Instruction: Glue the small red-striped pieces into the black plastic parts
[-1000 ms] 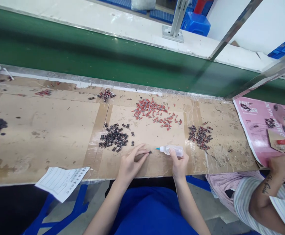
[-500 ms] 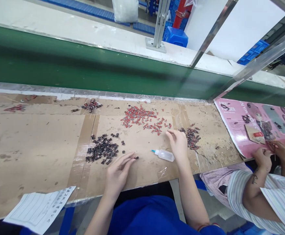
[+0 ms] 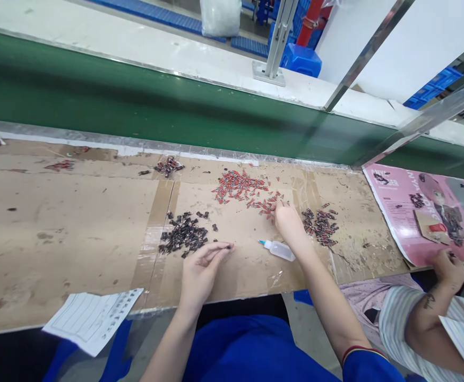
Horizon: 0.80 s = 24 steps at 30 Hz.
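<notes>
My left hand (image 3: 200, 268) is closed in a pinch, with a small black part (image 3: 229, 246) between thumb and forefinger. Just left of it lies a heap of similar black parts (image 3: 184, 233). With its fingertips drawn together, my right hand (image 3: 290, 225) reaches the near edge of a spread of small red pointed pieces (image 3: 240, 185); whatever is between those fingers is too small to make out. Below that hand, a clear squeeze bottle (image 3: 280, 251) with a blue-green tip lies on its side. Black-and-red pieces (image 3: 325, 227) form a pile right of my right hand.
Cardboard (image 3: 104, 223) covers the bench, backed by a green wall (image 3: 176, 111). A smaller pile (image 3: 169, 166) sits at the back. A paper sheet (image 3: 92, 321) hangs over the front edge. At right, a co-worker's hand (image 3: 449, 268) is beside a pink sheet (image 3: 399, 223).
My right hand has moved from the bare cardboard up to the edge of the red pieces, its fingers closing together. My left hand still pinches the black part, now turned slightly. The view has shifted left.
</notes>
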Available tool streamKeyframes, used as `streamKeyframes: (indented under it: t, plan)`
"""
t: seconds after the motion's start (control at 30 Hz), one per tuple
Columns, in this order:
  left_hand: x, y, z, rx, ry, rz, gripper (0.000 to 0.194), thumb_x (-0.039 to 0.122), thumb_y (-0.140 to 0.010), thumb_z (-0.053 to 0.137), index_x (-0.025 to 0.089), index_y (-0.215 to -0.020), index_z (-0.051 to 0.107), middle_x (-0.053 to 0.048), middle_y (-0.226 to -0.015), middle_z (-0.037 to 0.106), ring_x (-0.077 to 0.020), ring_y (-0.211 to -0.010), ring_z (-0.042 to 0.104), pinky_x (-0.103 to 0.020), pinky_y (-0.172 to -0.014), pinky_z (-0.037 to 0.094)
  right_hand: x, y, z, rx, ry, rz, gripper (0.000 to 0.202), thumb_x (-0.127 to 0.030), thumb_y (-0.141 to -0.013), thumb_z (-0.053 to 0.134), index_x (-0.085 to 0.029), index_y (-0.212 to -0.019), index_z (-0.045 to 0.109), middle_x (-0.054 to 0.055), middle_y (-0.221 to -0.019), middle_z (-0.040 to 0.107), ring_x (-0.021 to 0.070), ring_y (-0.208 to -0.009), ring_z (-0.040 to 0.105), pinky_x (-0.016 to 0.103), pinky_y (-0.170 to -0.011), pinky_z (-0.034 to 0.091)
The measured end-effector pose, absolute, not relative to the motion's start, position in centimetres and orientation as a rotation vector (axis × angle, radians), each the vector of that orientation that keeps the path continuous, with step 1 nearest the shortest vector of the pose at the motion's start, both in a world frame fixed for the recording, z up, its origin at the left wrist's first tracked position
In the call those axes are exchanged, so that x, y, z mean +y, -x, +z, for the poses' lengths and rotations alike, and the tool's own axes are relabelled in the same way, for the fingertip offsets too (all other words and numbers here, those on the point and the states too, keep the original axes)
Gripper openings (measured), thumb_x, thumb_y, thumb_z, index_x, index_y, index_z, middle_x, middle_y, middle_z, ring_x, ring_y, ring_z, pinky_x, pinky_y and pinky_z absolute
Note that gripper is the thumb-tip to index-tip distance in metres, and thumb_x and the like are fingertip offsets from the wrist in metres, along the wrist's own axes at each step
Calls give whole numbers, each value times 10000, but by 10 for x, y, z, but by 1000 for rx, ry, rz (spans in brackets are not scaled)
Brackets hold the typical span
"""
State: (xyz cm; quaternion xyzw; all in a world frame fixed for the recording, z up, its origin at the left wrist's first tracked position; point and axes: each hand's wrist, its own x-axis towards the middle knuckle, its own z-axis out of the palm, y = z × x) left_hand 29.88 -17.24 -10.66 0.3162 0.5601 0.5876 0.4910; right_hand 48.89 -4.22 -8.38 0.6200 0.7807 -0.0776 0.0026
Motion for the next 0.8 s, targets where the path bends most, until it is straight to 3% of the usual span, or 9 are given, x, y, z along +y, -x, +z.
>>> streamKeyframes:
  t: [0.1, 0.23, 0.33, 0.4, 0.5, 0.8]
  plan:
    - [-172, -302, -97, 1359, -657, 1430, 279, 382, -621, 813, 156, -763, 729, -71, -756, 771, -221, -636, 736, -368, -717, 644, -43, -487, -73, 2409, -1903, -249, 262, -31, -874, 490, 3, -1074, 655, 254, -1068, 691, 318, -1047, 607, 408, -928, 427]
    - [-175, -308, -88, 1395, -625, 1492, 275, 362, -617, 810, 155, -788, 757, -71, -759, 774, -230, -667, 745, -360, -729, 643, -67, -483, -53, 2536, -2009, -455, 202, -124, -897, 532, -106, -940, 728, 167, -965, 742, 279, -973, 647, 411, -905, 477]
    - [-178, -315, -81, 1408, -681, 1509, 220, 348, -649, 784, 168, -774, 766, -65, -771, 776, -230, -685, 748, -342, -728, 641, -103, -471, -41, 2708, -2177, -1241, 161, -251, -858, 615, -187, -904, 755, 80, -884, 764, 207, -777, 689, 329, -702, 550]
    - [-181, -318, -77, 1424, -740, 1497, 189, 339, -686, 756, 176, -781, 771, -63, -792, 779, -229, -709, 750, -329, -726, 639, -125, -461, -36, 2642, -2253, -1732, 149, -296, -814, 660, -201, -859, 766, 64, -851, 769, 191, -754, 705, 301, -672, 565]
    - [-185, -319, -71, 1474, -870, 1461, 163, 324, -749, 710, 192, -816, 777, -62, -862, 782, -221, -792, 749, -310, -769, 626, -145, -449, -31, 2461, -2318, -2180, 135, -306, -773, 687, -207, -809, 772, 64, -884, 780, 198, -801, 730, 301, -708, 591]
    - [-191, -321, -54, 1546, -1181, 1450, 144, 265, -831, 635, 226, -860, 771, -41, -896, 776, -193, -835, 732, -291, -789, 605, -154, -446, -31, 2169, -2336, -2545, 84, -277, -711, 746, -204, -749, 763, 53, -826, 788, 217, -802, 753, 343, -774, 623]
